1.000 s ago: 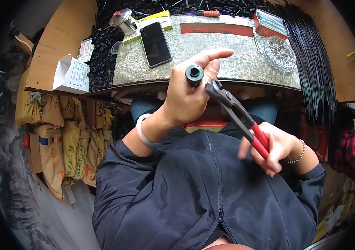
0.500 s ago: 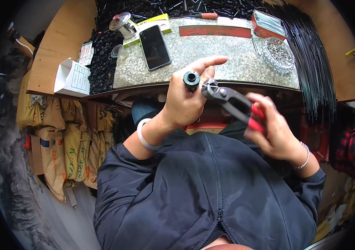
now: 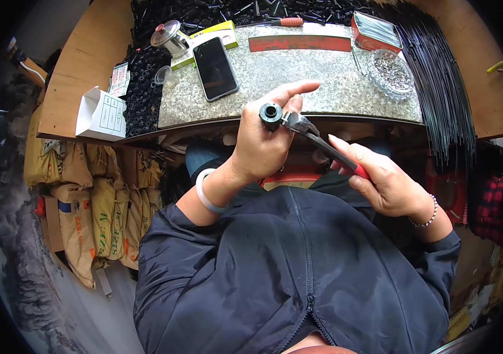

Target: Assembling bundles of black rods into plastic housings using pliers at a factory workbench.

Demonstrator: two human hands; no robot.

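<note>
In my left hand (image 3: 257, 146), a black tube-like part (image 3: 270, 123) is gripped with its round open end facing up. The index finger of that hand points out to the right. My right hand (image 3: 392, 182) is closed around the red handles of dark-jawed pincers (image 3: 328, 148). The pincers are turned nearly edge-on, and their jaws meet a small metal bit at the right side of the black part, next to my left thumb. Whether the jaws are fully closed cannot be made out.
Beyond my hands is a speckled bench top (image 3: 299, 76) with a phone (image 3: 216, 69), a red bar (image 3: 300, 43) and a glass dish of small metal pieces (image 3: 391, 75). Long dark rods (image 3: 440, 88) hang over the right edge. A white box (image 3: 101, 113) stands left.
My right hand has rolled the pincers from a flat, spread-handled view to edge-on, with the handles brought together in my grip. My left hand and the black part have hardly moved.
</note>
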